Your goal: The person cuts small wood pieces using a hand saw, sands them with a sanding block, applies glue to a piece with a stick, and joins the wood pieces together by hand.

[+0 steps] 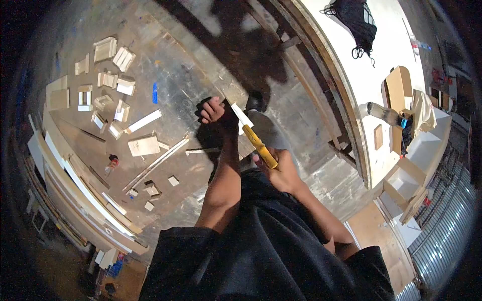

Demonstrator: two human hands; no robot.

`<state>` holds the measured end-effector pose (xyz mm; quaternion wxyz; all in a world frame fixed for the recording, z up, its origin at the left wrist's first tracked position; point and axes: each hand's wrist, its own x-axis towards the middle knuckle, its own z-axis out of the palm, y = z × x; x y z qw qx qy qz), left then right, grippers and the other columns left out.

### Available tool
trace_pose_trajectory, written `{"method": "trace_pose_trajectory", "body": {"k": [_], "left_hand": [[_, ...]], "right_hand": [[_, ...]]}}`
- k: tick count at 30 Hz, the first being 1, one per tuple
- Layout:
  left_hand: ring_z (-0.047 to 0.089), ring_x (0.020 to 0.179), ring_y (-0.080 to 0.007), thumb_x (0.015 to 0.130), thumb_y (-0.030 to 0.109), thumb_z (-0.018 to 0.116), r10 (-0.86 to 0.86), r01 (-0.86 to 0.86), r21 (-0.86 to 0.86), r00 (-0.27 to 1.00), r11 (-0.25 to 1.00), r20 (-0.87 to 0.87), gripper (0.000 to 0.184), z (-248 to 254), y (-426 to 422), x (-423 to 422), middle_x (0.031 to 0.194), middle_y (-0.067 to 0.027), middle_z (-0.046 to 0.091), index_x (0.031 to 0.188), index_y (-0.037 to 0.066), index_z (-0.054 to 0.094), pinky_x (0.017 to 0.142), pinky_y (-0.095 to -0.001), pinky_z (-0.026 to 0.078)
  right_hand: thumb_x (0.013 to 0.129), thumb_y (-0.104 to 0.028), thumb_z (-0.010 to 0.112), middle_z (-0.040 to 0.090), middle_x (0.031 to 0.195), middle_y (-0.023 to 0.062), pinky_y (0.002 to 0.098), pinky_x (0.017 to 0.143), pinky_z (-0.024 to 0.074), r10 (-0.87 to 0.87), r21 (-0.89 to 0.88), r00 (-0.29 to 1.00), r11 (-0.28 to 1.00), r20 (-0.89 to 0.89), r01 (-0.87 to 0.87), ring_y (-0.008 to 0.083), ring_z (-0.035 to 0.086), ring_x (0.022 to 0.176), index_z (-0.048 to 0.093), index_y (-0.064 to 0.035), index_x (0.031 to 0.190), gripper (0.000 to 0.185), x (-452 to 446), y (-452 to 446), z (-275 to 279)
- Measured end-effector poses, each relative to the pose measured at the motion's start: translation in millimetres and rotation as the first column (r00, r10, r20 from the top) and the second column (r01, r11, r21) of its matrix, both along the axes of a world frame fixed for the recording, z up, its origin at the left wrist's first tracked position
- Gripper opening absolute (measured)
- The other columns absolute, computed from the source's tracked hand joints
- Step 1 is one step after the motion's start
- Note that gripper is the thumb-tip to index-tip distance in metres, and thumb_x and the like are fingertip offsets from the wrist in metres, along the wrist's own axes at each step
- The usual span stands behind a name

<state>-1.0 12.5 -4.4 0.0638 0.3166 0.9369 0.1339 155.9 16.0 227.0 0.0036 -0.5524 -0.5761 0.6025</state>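
Fingers curled in, my left hand (213, 110) is closed above the floor beside the upper end of a narrow white tapering strip (242, 115). Whatever it may hold is hidden. Lower down, my right hand (282, 173) wraps around a long yellow-handled tool (261, 146) in front of my body. The white strip lines up with the tool's far end; I cannot tell whether it is the tool's blade or a separate piece. My shoe (256, 101) shows just beyond the strip.
Small wooden block assemblies (107, 79) and a flat board (143, 145) lie on the floor (186, 65) to the left. Long boards (85, 183) are stacked at far left. A white-topped table (346, 55) on the right bears a black garment (355, 22), a bottle (384, 114) and cardboard (398, 83).
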Motion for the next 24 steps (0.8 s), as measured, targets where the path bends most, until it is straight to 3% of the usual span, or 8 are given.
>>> {"method": "trace_pose_trajectory", "body": {"k": [3, 11, 13, 14, 17, 19, 22, 24], "left_hand": [[0.052, 0.106, -0.0306, 0.085, 0.02, 0.064, 0.032, -0.032, -0.004, 0.998, 0.999, 0.052, 0.032, 2.4, 2.1, -4.5, 0.111, -0.0059, 0.055, 0.116, 0.02, 0.057, 0.088, -0.0439, 0.037], [0.053, 0.099, -0.0303, 0.079, 0.018, 0.066, 0.016, -0.011, 0.045, 0.993, 0.999, -0.119, 0.033, -2.2, -6.5, 5.7, 0.108, -0.006, 0.054, 0.111, 0.022, 0.058, 0.082, -0.0464, 0.038], [0.054, 0.097, -0.0299, 0.08, 0.018, 0.066, 0.046, -0.045, 0.014, 0.99, 0.999, -0.136, 0.033, -10.0, -1.4, 2.9, 0.107, -0.0045, 0.054, 0.112, 0.024, 0.057, 0.083, -0.046, 0.039], [0.054, 0.094, -0.03, 0.081, 0.018, 0.066, 0.049, -0.049, 0.003, 0.98, 0.999, -0.195, 0.033, -18.8, -1.1, 1.4, 0.106, -0.0038, 0.054, 0.112, 0.024, 0.057, 0.081, -0.0454, 0.038], [0.054, 0.096, -0.0298, 0.081, 0.017, 0.065, -0.022, 0.021, -0.014, 0.998, 1.0, -0.067, 0.032, 8.4, -6.0, 0.0, 0.106, -0.0043, 0.054, 0.112, 0.024, 0.057, 0.079, -0.0438, 0.037], [0.052, 0.098, -0.0302, 0.078, 0.016, 0.067, -0.015, 0.021, 0.057, 0.995, 0.998, -0.102, 0.034, 1.2, 1.7, 2.9, 0.106, -0.0056, 0.054, 0.11, 0.023, 0.057, 0.078, -0.0434, 0.036], [0.051, 0.1, -0.0317, 0.069, 0.013, 0.071, 0.066, -0.053, 0.112, 0.99, 0.992, -0.125, 0.042, -6.4, 0.4, 3.0, 0.106, -0.0068, 0.054, 0.107, 0.023, 0.056, 0.08, -0.0455, 0.035], [0.052, 0.097, -0.0316, 0.074, 0.016, 0.069, 0.065, -0.048, 0.089, 0.978, 0.995, -0.199, 0.036, -19.4, -1.1, 1.1, 0.106, -0.0064, 0.054, 0.108, 0.023, 0.056, 0.077, -0.0438, 0.036]], "right_hand": [[0.097, -0.033, 0.069, 0.049, 0.066, 0.008, 0.0355, 0.06, 0.0413, 0.001, -0.011, 1.0, 1.0, 0.001, -0.001, 0.0143, 0.044, 0.065, 0.062, 0.0019, 0.089, 0.036, -1.8, 1.2, -4.3], [0.098, -0.032, 0.068, 0.055, 0.068, 0.0071, 0.0349, 0.059, 0.0417, -0.007, -0.017, 0.999, 1.0, 0.038, 0.008, 0.0119, 0.048, 0.067, 0.064, 0.0028, 0.091, 0.036, 29.6, -19.6, 37.5], [0.094, -0.026, 0.069, 0.063, 0.073, 0.0257, 0.0418, 0.064, 0.048, -0.086, -0.046, 0.996, 0.995, 0.02, 0.086, 0.0294, 0.06, 0.063, 0.068, 0.0041, 0.096, 0.03, 35.3, -20.9, 32.3], [0.095, -0.027, 0.068, 0.062, 0.071, 0.0249, 0.0407, 0.063, 0.0478, -0.09, 0.061, 0.996, 0.994, -0.008, 0.09, 0.029, 0.059, 0.062, 0.068, 0.0042, 0.094, 0.031, 30.5, -22.0, 18.8], [0.096, -0.024, 0.068, 0.062, 0.068, 0.0207, 0.0402, 0.062, 0.0476, 0.017, 0.015, 0.996, 1.0, 0.089, -0.018, 0.0234, 0.061, 0.064, 0.069, 0.0038, 0.093, 0.028, 5.4, 1.9, -3.1], [0.096, -0.023, 0.069, 0.065, 0.072, 0.0189, 0.0402, 0.065, 0.0488, 0.027, 0.037, 0.992, 0.999, 0.125, -0.032, 0.0194, 0.062, 0.068, 0.069, 0.0042, 0.097, 0.027, 17.6, -6.9, 10.9], [0.097, -0.029, 0.067, 0.068, 0.08, 0.0244, 0.0404, 0.07, 0.0506, -0.148, 0.033, 0.983, 0.988, -0.106, 0.152, 0.024, 0.064, 0.071, 0.067, 0.0064, 0.106, 0.036, 43.6, -30.9, 43.1], [0.097, -0.028, 0.068, 0.067, 0.079, 0.0246, 0.0406, 0.069, 0.0503, -0.082, 0.032, 0.996, 0.996, -0.045, 0.083, 0.0228, 0.063, 0.07, 0.067, 0.0062, 0.105, 0.035, 32.7, -23.3, 23.7]]}}
